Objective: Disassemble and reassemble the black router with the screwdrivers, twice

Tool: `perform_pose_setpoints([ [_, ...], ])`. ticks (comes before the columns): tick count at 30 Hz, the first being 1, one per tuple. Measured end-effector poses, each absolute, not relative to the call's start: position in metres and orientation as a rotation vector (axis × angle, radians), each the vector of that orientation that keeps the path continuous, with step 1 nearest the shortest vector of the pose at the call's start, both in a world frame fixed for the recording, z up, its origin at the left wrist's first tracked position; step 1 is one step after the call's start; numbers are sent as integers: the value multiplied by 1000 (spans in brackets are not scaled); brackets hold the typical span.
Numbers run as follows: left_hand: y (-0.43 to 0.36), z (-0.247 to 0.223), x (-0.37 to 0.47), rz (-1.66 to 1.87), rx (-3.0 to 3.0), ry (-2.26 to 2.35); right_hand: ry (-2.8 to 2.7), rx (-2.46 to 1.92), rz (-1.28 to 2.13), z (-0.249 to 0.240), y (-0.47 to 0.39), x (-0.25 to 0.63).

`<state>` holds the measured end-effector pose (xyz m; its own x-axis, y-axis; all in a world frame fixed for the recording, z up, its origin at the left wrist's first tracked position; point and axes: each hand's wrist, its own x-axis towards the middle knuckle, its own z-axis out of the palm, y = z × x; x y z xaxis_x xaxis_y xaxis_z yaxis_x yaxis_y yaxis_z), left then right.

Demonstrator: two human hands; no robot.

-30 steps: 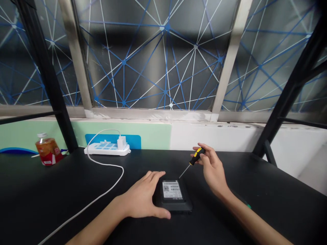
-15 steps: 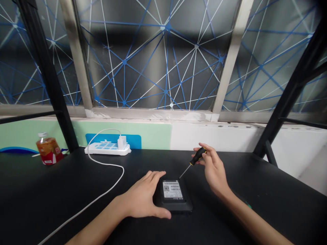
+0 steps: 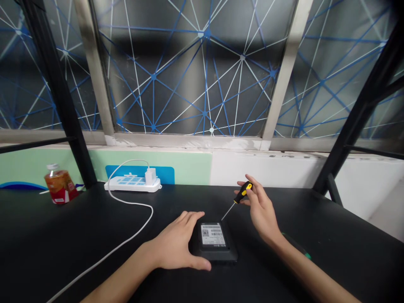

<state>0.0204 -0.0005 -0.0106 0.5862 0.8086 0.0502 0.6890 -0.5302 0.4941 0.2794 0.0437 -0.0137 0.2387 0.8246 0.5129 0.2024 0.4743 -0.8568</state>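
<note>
A flat black drive [image 3: 222, 251] with a white printed label [image 3: 213, 234] lies on the dark table, its wider base showing round the label's part. My left hand [image 3: 176, 242] grips it from the left, fingers at the far edge and thumb along the near edge. In my right hand [image 3: 260, 210] is a screwdriver [image 3: 242, 192] with a black and yellow handle, pinched between fingers and thumb. The screwdriver slants down to the left, and its tip meets the drive's far right corner. The screw or hole under the tip is too small to make out.
Partly hidden by my right forearm lies a slim dark item with a green end [image 3: 307, 255]. A white power strip [image 3: 132, 184] with a plugged-in charger [image 3: 150, 176] stands at the back; its white cable [image 3: 132, 235] runs forward. A drink bottle [image 3: 60, 185] stands at the far left.
The screwdriver handle has turned in my right fingers, bringing a yellow patch into view. My right hand has shifted slightly left. My left hand and the drive look unmoved.
</note>
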Motion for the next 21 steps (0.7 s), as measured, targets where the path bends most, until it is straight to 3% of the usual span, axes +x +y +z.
perform_pose_setpoints([
  [12, 3, -11, 14, 413, 2372, 1218, -1275, -1058, 440, -16, 39, 274],
  [21, 7, -12, 13, 397, 2378, 1242, -1343, -995, 573, -17, 28, 265],
])
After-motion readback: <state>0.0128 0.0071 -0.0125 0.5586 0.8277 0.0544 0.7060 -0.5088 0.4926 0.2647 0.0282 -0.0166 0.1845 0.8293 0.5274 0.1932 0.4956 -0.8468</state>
